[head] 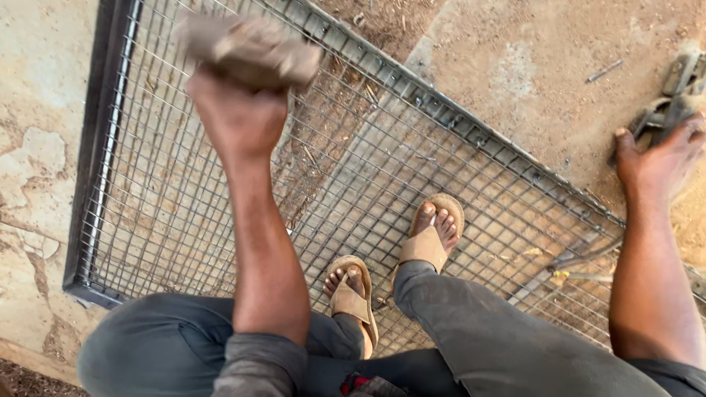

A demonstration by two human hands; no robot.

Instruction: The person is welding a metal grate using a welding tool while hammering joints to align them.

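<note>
Here, the left hand clenches a blurred brown cloth-like lump at eleven o'clock, above the grey wire-mesh panel; the right hand, fingers curled, touches grey metal tools at three o'clock.

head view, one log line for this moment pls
left hand: grips blurred brown block over wire mesh panel | right hand: on metal tool, ground | feet: sandals on mesh

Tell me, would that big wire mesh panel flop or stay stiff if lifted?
Probably stiff: the mesh panel is bordered by a dark metal frame. Likely heavy and awkward, since it spans much of the ground. Flat, so unlikely to roll.
</note>
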